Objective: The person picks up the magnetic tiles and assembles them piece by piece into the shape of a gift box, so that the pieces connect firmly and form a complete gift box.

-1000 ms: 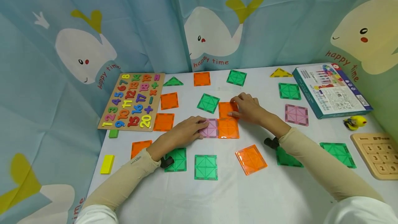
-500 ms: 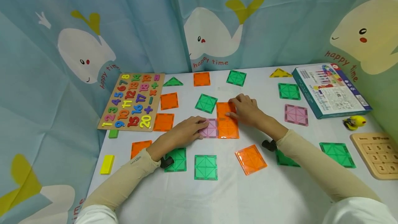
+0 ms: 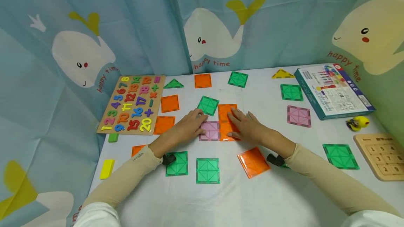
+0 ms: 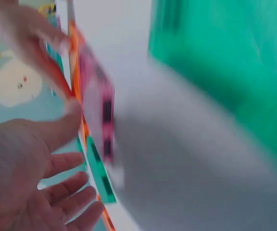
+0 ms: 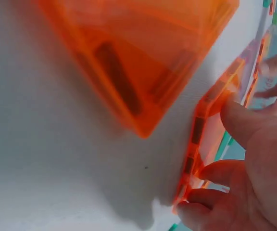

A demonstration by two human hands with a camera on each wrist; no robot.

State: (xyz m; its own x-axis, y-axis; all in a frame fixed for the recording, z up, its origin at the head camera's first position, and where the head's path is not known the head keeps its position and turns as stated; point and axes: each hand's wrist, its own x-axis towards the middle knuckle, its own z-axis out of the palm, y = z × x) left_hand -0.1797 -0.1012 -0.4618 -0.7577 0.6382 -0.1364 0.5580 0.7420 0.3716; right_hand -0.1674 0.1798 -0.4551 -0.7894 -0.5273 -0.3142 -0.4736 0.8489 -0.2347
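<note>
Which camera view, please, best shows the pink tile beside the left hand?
The head view: it shows nearly the whole face of the pink tile from above, with the left hand at its edge. The left wrist view shows it blurred and slanted; the right wrist view gives only a faint sliver.

Head view: right hand [image 3: 249, 127] hides the right part of the near orange tile [image 3: 226, 131] beneath it. Back from that hand, a covered green tile [image 3: 285, 166] shows only as a sliver past the wrist. Left hand [image 3: 187, 127]: contact with the pink tile [image 3: 210, 130] unclear. Half-hidden orange tile [image 3: 137, 150] behind the left forearm. Far right of the right hand, wooden number board [image 3: 385, 158] clipped by the edge; beyond it, boxed set [image 3: 336, 92], fine print illegible. Left wrist view: blurred green tile [image 4: 234, 62] opposite the hand, cut off. Right wrist view: blurred orange tile [image 5: 143, 57] opposite the hand, top cut.
</note>
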